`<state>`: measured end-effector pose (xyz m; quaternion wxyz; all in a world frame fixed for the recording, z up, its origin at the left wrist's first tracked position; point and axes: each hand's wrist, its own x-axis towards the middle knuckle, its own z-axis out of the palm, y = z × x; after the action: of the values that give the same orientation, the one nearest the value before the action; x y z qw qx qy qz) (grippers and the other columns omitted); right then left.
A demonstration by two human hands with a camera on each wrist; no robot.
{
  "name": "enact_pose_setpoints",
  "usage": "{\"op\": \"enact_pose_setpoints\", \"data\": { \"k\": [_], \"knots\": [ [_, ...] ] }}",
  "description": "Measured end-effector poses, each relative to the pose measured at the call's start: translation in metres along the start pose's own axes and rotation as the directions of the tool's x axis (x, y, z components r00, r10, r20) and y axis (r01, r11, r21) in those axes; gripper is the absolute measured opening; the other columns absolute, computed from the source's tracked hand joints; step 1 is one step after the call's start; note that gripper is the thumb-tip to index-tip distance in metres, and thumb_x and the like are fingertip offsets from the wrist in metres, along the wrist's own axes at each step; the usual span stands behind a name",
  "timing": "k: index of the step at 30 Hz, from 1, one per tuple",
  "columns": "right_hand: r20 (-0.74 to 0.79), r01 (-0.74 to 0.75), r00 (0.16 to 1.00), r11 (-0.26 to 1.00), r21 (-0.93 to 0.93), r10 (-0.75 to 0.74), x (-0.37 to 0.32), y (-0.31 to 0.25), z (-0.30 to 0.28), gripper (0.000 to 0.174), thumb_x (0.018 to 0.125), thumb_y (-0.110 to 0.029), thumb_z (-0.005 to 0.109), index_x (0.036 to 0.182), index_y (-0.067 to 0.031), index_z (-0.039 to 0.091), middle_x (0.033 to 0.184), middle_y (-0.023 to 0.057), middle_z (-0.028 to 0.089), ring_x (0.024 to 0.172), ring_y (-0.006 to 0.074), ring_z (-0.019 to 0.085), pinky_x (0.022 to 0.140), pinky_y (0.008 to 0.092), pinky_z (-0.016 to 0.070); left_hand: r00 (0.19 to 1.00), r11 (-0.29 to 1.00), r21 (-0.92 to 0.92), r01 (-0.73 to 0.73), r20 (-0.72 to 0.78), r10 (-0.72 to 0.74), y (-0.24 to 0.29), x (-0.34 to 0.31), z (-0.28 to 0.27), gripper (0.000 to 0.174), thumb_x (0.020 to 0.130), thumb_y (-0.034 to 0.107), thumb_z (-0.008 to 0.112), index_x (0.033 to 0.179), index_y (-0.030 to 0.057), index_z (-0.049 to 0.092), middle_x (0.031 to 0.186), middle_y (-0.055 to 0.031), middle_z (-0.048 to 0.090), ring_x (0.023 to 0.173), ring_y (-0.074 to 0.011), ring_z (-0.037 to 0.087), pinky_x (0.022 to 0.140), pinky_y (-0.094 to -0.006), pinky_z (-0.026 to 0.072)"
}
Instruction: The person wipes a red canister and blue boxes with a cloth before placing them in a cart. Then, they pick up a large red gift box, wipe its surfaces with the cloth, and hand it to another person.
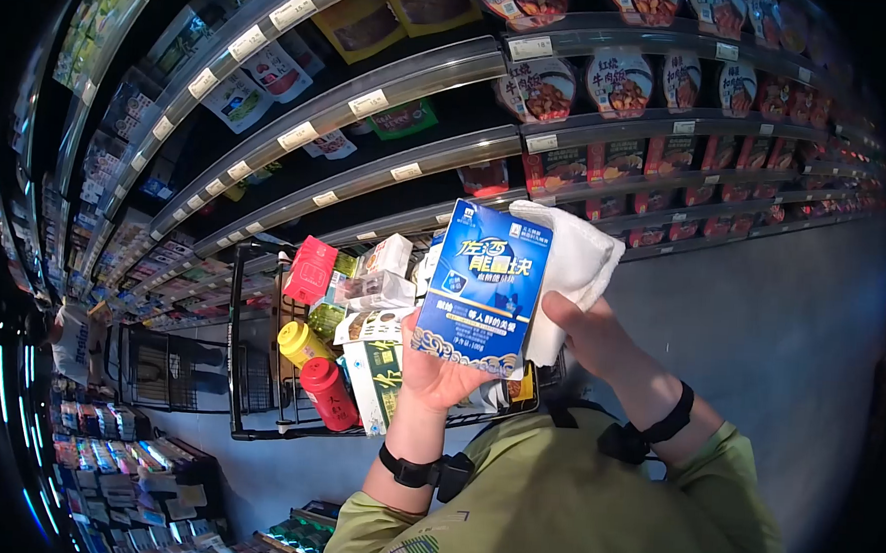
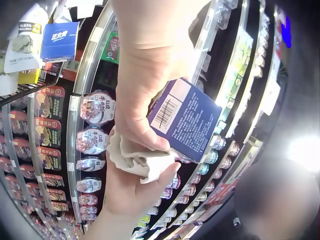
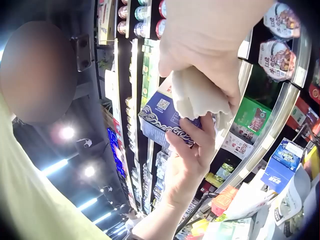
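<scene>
A blue printed box (image 1: pixel 484 289) is gripped near its bottom by my left hand (image 1: pixel 433 373), front face up toward the head camera. My right hand (image 1: pixel 590 334) holds a folded white cloth (image 1: pixel 569 253) against the box's right side. The left wrist view shows the barcode side of the box (image 2: pixel 186 120), with the left hand's fingers (image 2: pixel 142 131) along its edge and the cloth (image 2: pixel 142 157) just below. From the right wrist, the cloth (image 3: pixel 197 95) lies bunched under the right hand (image 3: pixel 205 50) and covers part of the box (image 3: pixel 162 112).
A black shopping cart (image 1: pixel 244 346) stands close by on the left, filled with several packages, among them a red-lidded jar (image 1: pixel 329 391) and a yellow container (image 1: pixel 304 344). Shelves (image 1: pixel 372 103) of packaged food curve along the far side. Another cart (image 1: pixel 163 367) is farther left.
</scene>
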<state>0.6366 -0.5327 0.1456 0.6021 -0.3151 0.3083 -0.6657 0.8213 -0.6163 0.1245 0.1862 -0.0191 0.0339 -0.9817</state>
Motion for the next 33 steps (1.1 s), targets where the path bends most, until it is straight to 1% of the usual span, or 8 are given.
{"op": "enact_pose_setpoints", "data": {
  "k": [3,5,10,20,23,26,31,33],
  "knots": [
    [-0.156,-0.051,0.986,0.999,0.015,0.052,0.006,-0.008,0.007,0.054,0.089,-0.027,0.061,0.134,-0.0038,0.041,0.125,0.0108,0.055,0.114,0.0206,0.055,0.095,0.037,0.0463,0.999,0.998,0.039,0.045,-0.028,-0.044,-0.007,0.004,0.005,0.075,0.089,0.056,0.041,0.144,0.0076,0.026,0.142,-0.0238,0.035,0.127,-0.0431,0.041,0.099,-0.0614,0.038],
    [-0.186,-0.178,0.953,0.941,0.289,0.237,0.011,-0.011,0.004,0.051,0.09,-0.028,0.059,0.131,-0.0023,0.042,0.124,0.0112,0.055,0.114,0.0205,0.054,0.097,0.0364,0.0429,0.996,0.975,0.202,0.093,-0.021,-0.09,-0.007,0.003,0.006,0.076,0.091,0.06,0.034,0.145,0.0083,0.023,0.144,-0.024,0.032,0.129,-0.0468,0.035,0.1,-0.0619,0.0357],
    [-0.21,-0.344,0.87,0.854,0.391,0.447,0.021,-0.008,-0.009,0.042,0.092,-0.039,0.048,0.12,-0.0079,0.055,0.109,0.005,0.065,0.095,0.0158,0.065,0.083,0.0321,0.0523,0.954,0.944,0.232,0.233,-0.243,-0.176,-0.008,0.006,0.033,0.079,0.092,0.064,0.025,0.146,0.0066,0.019,0.143,-0.0264,0.032,0.13,-0.0479,0.033,0.101,-0.0594,0.0345],
    [-0.211,-0.316,0.872,0.836,0.448,0.442,0.019,-0.003,-0.022,0.04,0.092,-0.037,0.047,0.118,-0.0073,0.056,0.107,0.0058,0.065,0.093,0.0165,0.065,0.081,0.0321,0.0534,0.951,0.859,0.429,0.28,-0.244,-0.188,-0.007,0.01,0.024,0.086,0.088,0.071,0.025,0.144,0.0057,0.019,0.136,-0.0248,0.041,0.124,-0.0413,0.043,0.093,-0.0517,0.0461],
    [-0.23,-0.125,0.928,0.824,0.553,0.295,0.015,0.012,-0.024,0.042,0.092,-0.035,0.047,0.121,-0.0057,0.053,0.109,0.0084,0.064,0.097,0.0194,0.064,0.086,0.0348,0.0518,0.82,0.294,0.923,0.249,-0.363,0.442,-0.015,0.001,0.01,0.083,0.085,0.075,0.022,0.137,0.0106,0.026,0.115,-0.0122,0.053,0.097,-0.0205,0.059,0.083,-0.0424,0.0506],
    [-0.352,0.099,0.933,0.888,0.449,0.073,0.012,0.023,-0.022,0.049,0.091,-0.032,0.046,0.13,-0.0037,0.042,0.122,0.0138,0.057,0.112,0.0257,0.057,0.099,0.0412,0.0435,0.824,0.225,0.966,0.124,-0.227,0.519,-0.029,0.0,0.001,0.079,0.084,0.068,0.048,0.136,0.0145,0.023,0.116,-0.0072,0.052,0.098,-0.0185,0.057,0.084,-0.0394,0.0489],
    [-0.354,0.075,0.934,0.996,0.055,-0.051,-0.002,0.038,-0.014,0.055,0.089,-0.03,0.049,0.135,-0.0033,0.036,0.127,0.0127,0.052,0.118,0.0246,0.052,0.101,0.0405,0.0413,0.742,0.334,0.936,-0.113,-0.144,0.654,-0.041,0.025,0.022,0.084,0.072,0.011,0.079,0.133,0.008,0.022,0.118,-0.0099,0.047,0.109,-0.0158,0.049,0.091,-0.0326,0.0449],
    [-0.283,-0.001,0.957,0.971,0.241,0.071,-0.007,0.032,-0.03,0.055,0.089,-0.029,0.048,0.136,-0.0036,0.035,0.129,0.0112,0.05,0.118,0.0239,0.052,0.101,0.0393,0.0392,0.726,0.002,0.998,-0.055,0.039,0.687,-0.034,0.021,0.026,0.086,0.068,0.006,0.08,0.133,0.007,0.024,0.121,-0.0104,0.046,0.112,-0.017,0.048,0.091,-0.0315,0.0456]
  ]
}}
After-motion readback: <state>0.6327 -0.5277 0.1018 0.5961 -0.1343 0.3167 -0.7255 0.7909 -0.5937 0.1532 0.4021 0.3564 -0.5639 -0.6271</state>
